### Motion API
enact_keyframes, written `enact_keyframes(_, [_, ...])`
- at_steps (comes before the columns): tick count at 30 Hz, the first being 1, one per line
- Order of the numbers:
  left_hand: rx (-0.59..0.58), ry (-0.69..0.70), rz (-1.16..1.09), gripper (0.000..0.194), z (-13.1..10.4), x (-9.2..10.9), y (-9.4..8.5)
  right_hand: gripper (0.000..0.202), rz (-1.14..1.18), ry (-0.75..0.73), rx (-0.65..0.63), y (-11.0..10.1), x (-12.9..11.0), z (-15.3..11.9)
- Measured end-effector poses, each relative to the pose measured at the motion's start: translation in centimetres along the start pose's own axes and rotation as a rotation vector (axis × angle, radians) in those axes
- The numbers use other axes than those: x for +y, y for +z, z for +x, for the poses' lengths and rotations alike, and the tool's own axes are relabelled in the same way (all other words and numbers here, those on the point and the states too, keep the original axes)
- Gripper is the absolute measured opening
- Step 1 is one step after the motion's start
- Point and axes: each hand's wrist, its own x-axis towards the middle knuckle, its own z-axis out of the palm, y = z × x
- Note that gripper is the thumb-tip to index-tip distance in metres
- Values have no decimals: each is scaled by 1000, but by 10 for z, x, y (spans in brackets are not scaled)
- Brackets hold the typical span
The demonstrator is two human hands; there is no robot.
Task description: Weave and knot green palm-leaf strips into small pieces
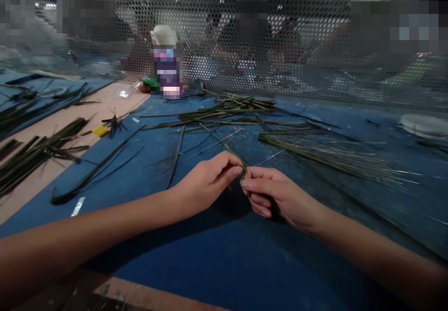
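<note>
My left hand and my right hand meet over the middle of the blue work surface. Between their fingertips they pinch a thin green grass-like strip, which slants away toward the back left. The fingers hide its near end. To the right of my hands lies a bundle of green strips with fine pale wires fanning out rightward. Left of my left hand, a bent green stem and a short one lie loose.
A pile of green strips lies at the back, before a perforated metal screen. More bundles are at left. A white bottle cap-like top rises over a blurred container. A round white lid sits far right.
</note>
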Motion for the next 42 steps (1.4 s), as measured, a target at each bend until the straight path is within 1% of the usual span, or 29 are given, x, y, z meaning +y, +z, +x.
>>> enact_keyframes(2, [-4,-40,-170,21,0,-1,2,21,-24,0,20,0,-1,0])
enact_keyframes(4, [0,-59,-292,21,0,-3,4,22,-38,-7,31,0,-1,1])
enact_keyframes(6, [13,-47,-337,20,1,-5,5,22,-35,-11,31,1,-1,2])
enact_keyframes(9, [44,-37,-342,18,1,-5,6,22,-23,-10,25,1,-4,1])
enact_keyframes(12, [58,-55,-407,17,1,-4,7,20,-54,-4,54,1,-9,-3])
enact_keyframes(16, [1,-119,-520,17,1,0,7,19,-203,-41,126,-1,-16,-6])
enact_keyframes(18, [-19,-152,-545,18,1,4,6,20,-247,-40,145,-1,-18,-7])
enact_keyframes(21, [-32,-175,-544,20,1,11,3,18,-286,-16,139,2,-17,-7])
enact_keyframes(25, [-77,-130,-465,19,-1,15,3,14,-334,0,132,8,-15,-10])
enact_keyframes(28, [-42,-119,-513,15,-2,15,5,16,-391,-25,147,11,-16,-12])
enact_keyframes(34, [23,-171,-664,14,-2,15,5,20,-452,-100,152,11,-20,-12])
enact_keyframes(37, [54,-188,-677,14,-1,15,3,19,-440,-109,149,10,-20,-11])
enact_keyframes(42, [68,-193,-684,13,0,14,2,18,-418,-105,164,8,-21,-10])
